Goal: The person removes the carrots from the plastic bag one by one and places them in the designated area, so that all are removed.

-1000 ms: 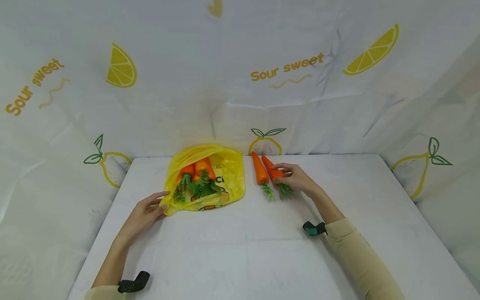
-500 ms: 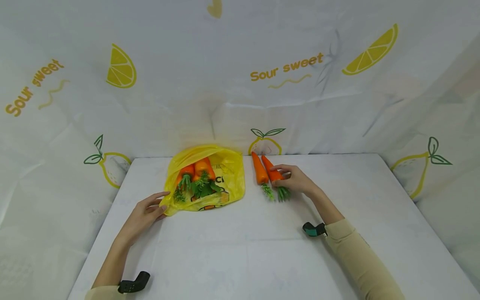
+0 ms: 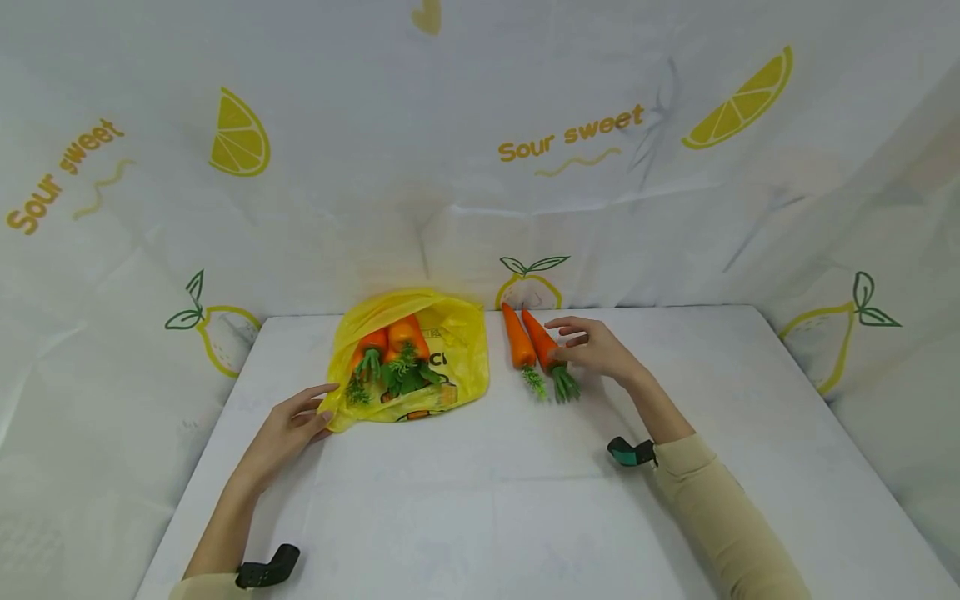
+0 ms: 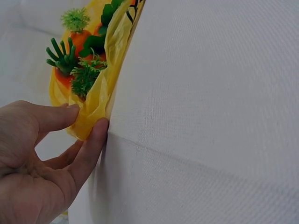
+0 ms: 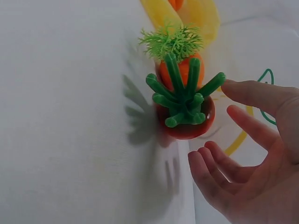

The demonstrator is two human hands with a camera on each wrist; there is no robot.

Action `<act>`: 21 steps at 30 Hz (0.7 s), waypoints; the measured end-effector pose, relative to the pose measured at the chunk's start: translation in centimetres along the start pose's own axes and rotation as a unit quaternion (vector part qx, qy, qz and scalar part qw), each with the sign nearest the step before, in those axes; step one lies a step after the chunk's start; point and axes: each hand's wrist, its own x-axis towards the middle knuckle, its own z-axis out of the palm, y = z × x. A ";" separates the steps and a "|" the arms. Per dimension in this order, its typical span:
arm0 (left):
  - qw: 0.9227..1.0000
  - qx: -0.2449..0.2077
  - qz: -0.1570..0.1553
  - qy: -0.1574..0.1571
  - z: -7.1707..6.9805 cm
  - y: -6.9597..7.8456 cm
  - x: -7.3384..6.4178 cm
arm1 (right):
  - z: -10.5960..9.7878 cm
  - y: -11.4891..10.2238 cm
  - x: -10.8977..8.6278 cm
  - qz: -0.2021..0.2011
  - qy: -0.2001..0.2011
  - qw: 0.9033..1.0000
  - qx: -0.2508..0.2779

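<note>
On the white table (image 3: 450, 508), far and left of centre, I see a crumpled yellow plastic bag (image 3: 468, 350).
The left hand (image 3: 288, 429) pinches its near-left edge; the right hand (image 3: 596, 348), fingers apart, is at a tapering orange carrot with thick green stems (image 3: 541, 338), right of a feathery-topped orange carrot (image 3: 518, 340); contact I can't tell.

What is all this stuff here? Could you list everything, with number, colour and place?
Plastic bag: one, yellow, on the table, mouth open
Vegetables in the bag: several, exact count unclear, orange with green tops
Feathery-topped carrot: one, orange, right of the bag
Thick-topped carrot: one, orange, right of the other
Table: one, white, beneath them
Backdrop: white with yellow lemon prints, behind the table
Wrist devices: two, black, one at each wrist
Sleeves: two, beige, on the forearms
Left hand: one, bare, pinching the bag's edge
Right hand: one, bare, at the thick-topped carrot
</note>
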 end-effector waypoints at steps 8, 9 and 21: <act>1.000 0.001 0.009 -0.002 0.0 -0.1 0.2 | -0.4 -1.1 -0.2 -0.026 0.023 0.999 -0.006; 1.000 0.004 0.011 -0.003 0.0 -0.1 0.2 | -0.3 -1.2 -0.1 -0.026 0.026 0.999 -0.005; 1.000 -0.015 0.005 -0.002 -0.1 -0.2 0.0 | 1.2 -3.3 0.6 -0.072 0.037 0.997 -0.001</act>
